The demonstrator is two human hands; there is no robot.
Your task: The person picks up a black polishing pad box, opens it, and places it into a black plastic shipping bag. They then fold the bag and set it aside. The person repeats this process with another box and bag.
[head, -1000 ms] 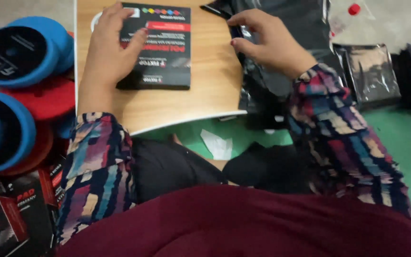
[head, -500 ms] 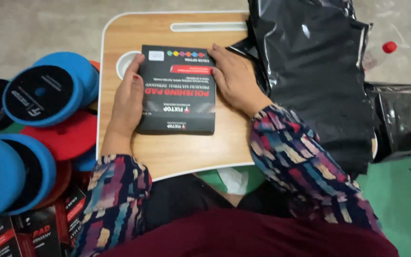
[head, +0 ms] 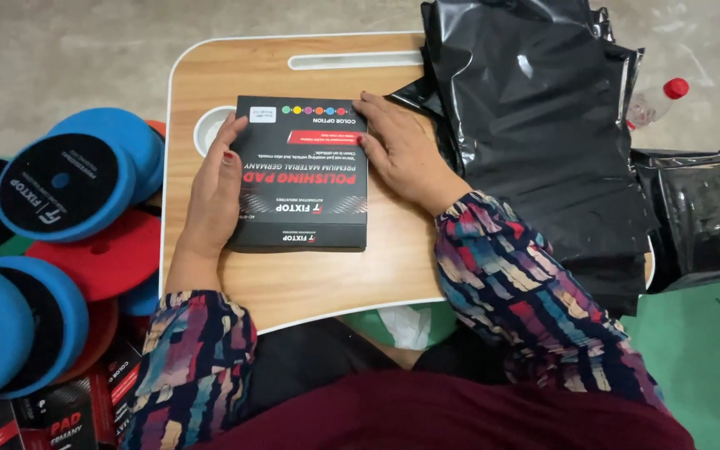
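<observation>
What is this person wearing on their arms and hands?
Both arms are in long sleeves with a busy pattern of short blocks in red, blue, pink, yellow, white and black. The left hand and right hand are bare, with no gloves. A fingernail on the left hand looks painted red.

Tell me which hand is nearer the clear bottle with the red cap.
Right. The right hand rests on the black box's right edge, on the side of the bottle; the left hand holds the box's far edge.
</observation>
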